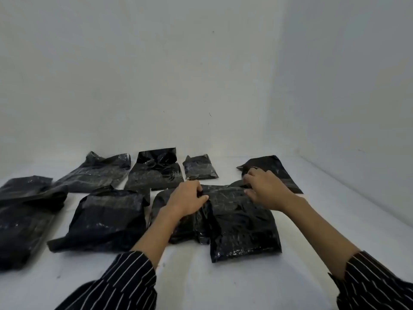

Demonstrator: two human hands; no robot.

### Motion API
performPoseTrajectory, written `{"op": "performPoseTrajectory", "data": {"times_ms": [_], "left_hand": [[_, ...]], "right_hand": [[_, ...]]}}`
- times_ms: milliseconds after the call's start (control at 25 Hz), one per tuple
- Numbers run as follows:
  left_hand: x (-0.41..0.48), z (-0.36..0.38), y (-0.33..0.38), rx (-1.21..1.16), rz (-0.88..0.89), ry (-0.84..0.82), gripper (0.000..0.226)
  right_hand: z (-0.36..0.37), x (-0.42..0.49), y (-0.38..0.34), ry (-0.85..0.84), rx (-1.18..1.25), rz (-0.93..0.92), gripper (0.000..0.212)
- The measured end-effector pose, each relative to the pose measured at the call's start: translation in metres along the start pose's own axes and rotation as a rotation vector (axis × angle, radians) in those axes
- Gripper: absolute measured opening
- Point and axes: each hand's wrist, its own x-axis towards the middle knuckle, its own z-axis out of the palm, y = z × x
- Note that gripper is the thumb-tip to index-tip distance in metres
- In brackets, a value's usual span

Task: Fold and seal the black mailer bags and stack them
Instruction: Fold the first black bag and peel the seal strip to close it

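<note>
A filled black mailer bag (pixel 237 222) lies on the white surface just in front of me. My left hand (pixel 186 198) pinches its far flap near the left corner, thumb and fingers curled on the plastic. My right hand (pixel 264 189) grips the same flap at its right end. Several other black mailer bags lie around it: one to the left (pixel 107 217), a row of three at the back (pixel 96 173) (pixel 156 173) (pixel 200 167), one behind my right hand (pixel 274 168) and a pile at the far left (pixel 24 211).
The white surface (pixel 223 283) meets a white wall at the back and another wall on the right (pixel 357 108). Bare surface shows in front of the bags and to the right of the held bag. My striped sleeves are at the bottom edge.
</note>
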Motion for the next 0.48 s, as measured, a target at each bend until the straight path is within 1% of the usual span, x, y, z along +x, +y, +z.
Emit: {"op": "performPoseTrajectory", "data": {"times_ms": [40,120,200,280,360,480], "left_hand": [[-0.001,0.005,0.004,0.009,-0.019,-0.01,0.038],[0.0,0.015,0.01,0.037,-0.068,-0.005,0.046],[0.002,0.021,0.019,0.055,-0.138,-0.015,0.054],[0.007,0.026,0.026,0.057,-0.209,-0.019,0.059],[0.009,0.029,0.03,0.067,-0.272,-0.028,0.062],[0.013,0.032,0.031,0.027,-0.346,-0.036,0.06]], "right_hand": [[0.002,-0.005,0.002,-0.018,-0.051,0.009,0.029],[0.009,-0.009,0.009,-0.042,-0.047,0.057,0.037],[0.016,-0.008,0.012,-0.116,0.045,0.147,0.048],[0.025,-0.004,0.017,-0.172,0.21,0.237,0.057],[0.032,-0.005,0.019,-0.199,0.428,0.321,0.064],[0.041,-0.003,0.02,-0.221,0.769,0.448,0.073]]}}
